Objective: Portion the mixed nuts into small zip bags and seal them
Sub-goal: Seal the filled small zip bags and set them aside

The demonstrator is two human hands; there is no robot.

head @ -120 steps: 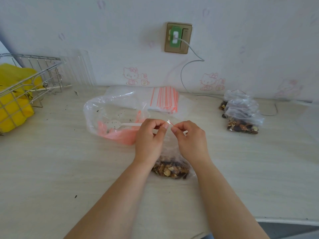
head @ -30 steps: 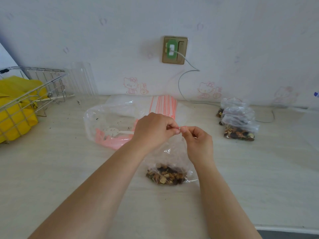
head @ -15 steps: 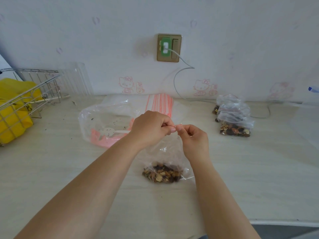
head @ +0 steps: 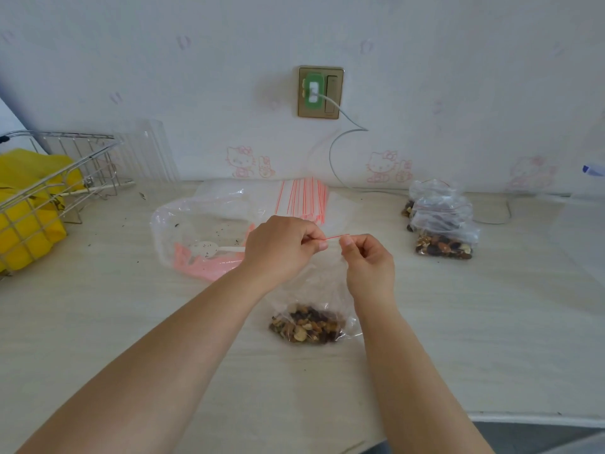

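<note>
A small clear zip bag (head: 314,290) stands on the table with mixed nuts (head: 306,324) settled at its bottom. My left hand (head: 280,249) and my right hand (head: 368,263) each pinch the bag's red zip strip (head: 335,237) at the top, fingertips close together. Behind them lies a large clear bag (head: 196,224) with a pink zip edge and a white spoon (head: 206,249) inside. A stack of unused red-striped zip bags (head: 302,198) lies beyond it. Several filled nut bags (head: 442,224) sit at the right.
A wire basket (head: 55,178) holding something yellow stands at the left. A wall socket (head: 320,92) with a white cable (head: 337,152) is on the wall behind. Crumbs dot the table. The table's front edge (head: 523,416) runs at bottom right.
Both hands have kept pinching the zip strip; the left hand's pinch has crept along the strip toward the right hand. The bag stays in place.
</note>
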